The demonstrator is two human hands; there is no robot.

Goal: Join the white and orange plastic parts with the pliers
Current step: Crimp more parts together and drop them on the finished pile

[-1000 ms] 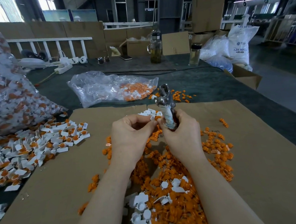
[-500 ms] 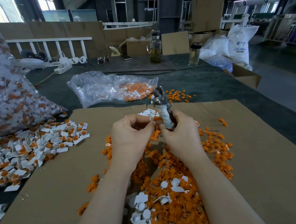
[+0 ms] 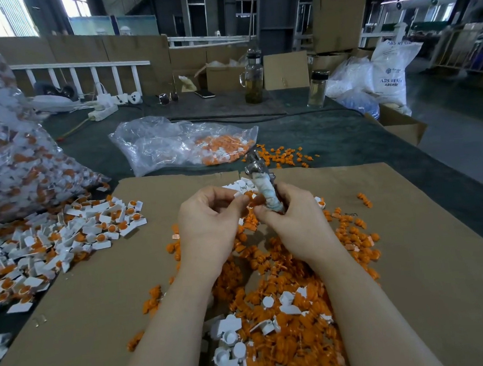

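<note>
Above the near orange pile, the left hand [image 3: 208,222] pinches a small white part [image 3: 242,195] while right-hand fingers [image 3: 265,211] clamp the pliers [image 3: 263,184] by their wrapped handle; the parts look light, stiff and best held by their edges.

Your hands meet over the middle of the cardboard [image 3: 411,256], left hand [image 3: 209,228] beside right hand [image 3: 297,221], with the pliers [image 3: 263,187] standing up out of your right one, head pointing away from you. Below your wrists a heap of loose parts [image 3: 286,308] lies on the cardboard. To your left, joined parts [image 3: 53,241] spill across the cardboard's edge onto the table [image 3: 346,138], and behind them a big full bag [image 3: 9,156] leans (it runs out of view). Beyond the cardboard lies a flatter bag [image 3: 174,141] with parts in its right end, more scattered just right of it. Farther back stand two bottles [image 3: 253,76], boxes behind them, sacks [image 3: 389,72] to the right.
</note>
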